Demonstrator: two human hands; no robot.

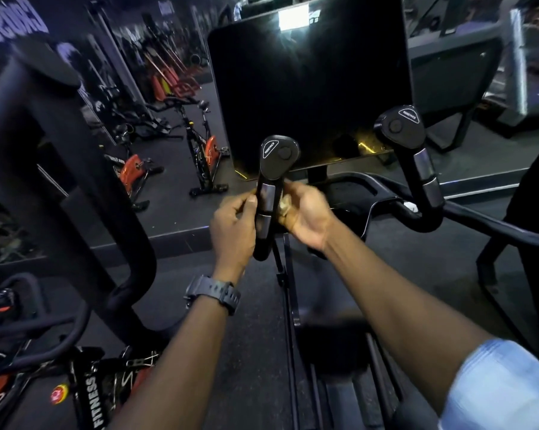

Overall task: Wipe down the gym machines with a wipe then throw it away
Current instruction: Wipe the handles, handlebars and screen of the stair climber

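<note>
Both forearms are reaching forward to the machine's left handle (266, 197). Left hand (232, 223) is curling around the handle's left side, while right hand (305, 212) is pinching a crumpled wipe (283, 205) against its right side, below the dark screen (308, 88).

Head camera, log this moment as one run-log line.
stage: wiping | left hand: holds black left handlebar grip | right hand: presses crumpled pale wipe on grip | black right handlebar grip: untouched
</note>
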